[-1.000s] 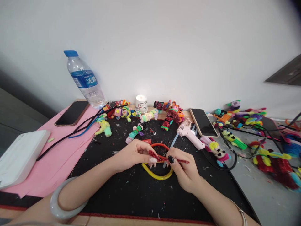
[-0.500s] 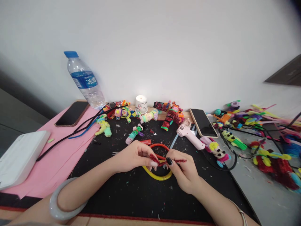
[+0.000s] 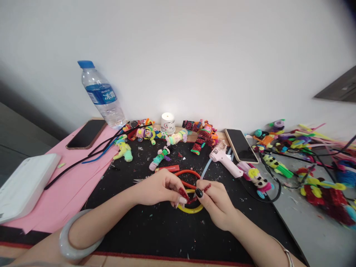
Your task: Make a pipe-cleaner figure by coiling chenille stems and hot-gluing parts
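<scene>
Both my hands were busy with one skinny red glittery pipe cleaner (image 3: pixel 190 201). My left fingers (image 3: pixel 174 196) had one stretch of it pinched, with a bit of red showing above the thumb. My right fingers (image 3: pixel 205 202) were closed on the other stretch, black-nailed thumb in front, and an end stuck out up and to the right past them. The piece in between bent through the small gap between my hands, over the black mat (image 3: pixel 150 233) on the table (image 3: pixel 119 261). Couldn't tell you what the tucked-under fingers were doing, they were hidden.

Right around my hands lay a red loop (image 3: pixel 189 171) and a yellow loop (image 3: pixel 190 211), and some metal blade tips (image 3: pixel 138 181) poked out on the left; whether those all joined up, my hands blocked it. A printed red tag (image 3: pixel 168 168) sat just beyond my left hand.

Farther back was a green-and-purple fuzzy figure (image 3: pixel 160 157), and over to the right a pink glue gun (image 3: pixel 226 163) near a light-cased phone (image 3: pixel 241 145). An upside-down paper cup (image 3: pixel 168 125) stood by the wall (image 3: pixel 194 66), with a water bottle (image 3: pixel 102 94) off to its left.
</scene>
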Available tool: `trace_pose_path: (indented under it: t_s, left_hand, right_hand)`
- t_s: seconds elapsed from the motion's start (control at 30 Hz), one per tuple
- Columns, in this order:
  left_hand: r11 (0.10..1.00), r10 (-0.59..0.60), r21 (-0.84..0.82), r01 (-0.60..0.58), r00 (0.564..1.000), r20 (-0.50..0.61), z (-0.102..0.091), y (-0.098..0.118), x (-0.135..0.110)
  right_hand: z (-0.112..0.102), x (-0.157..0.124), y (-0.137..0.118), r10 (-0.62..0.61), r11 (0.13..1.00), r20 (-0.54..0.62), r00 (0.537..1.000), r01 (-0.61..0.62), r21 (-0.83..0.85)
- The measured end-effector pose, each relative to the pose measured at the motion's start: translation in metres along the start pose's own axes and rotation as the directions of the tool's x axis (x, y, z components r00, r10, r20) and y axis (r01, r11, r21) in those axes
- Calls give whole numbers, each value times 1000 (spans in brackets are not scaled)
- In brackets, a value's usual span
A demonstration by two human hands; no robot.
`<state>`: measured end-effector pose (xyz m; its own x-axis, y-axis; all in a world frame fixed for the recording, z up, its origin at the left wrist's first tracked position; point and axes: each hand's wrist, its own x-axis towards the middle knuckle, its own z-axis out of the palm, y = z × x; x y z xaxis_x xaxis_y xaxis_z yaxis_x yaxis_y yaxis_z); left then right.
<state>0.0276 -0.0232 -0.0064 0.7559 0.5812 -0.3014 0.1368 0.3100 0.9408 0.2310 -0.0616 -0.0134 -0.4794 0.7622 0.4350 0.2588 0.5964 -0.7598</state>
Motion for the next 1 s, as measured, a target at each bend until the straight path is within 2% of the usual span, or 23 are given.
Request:
trace_pose_path:
  t_s: [0.2,0.37,0.53,0.8,1.0]
  left_hand:
    - [999,-43,-4,44,995,87,1,1,-2]
    - [994,-105,4,106,978,181,1,0,-4]
    - [992,-118,-7,125,955,273,3,-2,-5]
    - [986,-111,-74,151,915,387,6,-7,-1]
    - [981,-105,-104,162,904,414,7,-4,-1]
  right_hand:
    - [0,4,-3,90,994,105,990,-95,50]
    - [-1,6,-4,165,973,212,963,-195,126]
    - [-1,8,-9,178,956,281,943,-233,177]
    - [6,9,-14,165,935,282,945,-241,260]
    - [12,7,-15,150,935,249,957,-220,279]
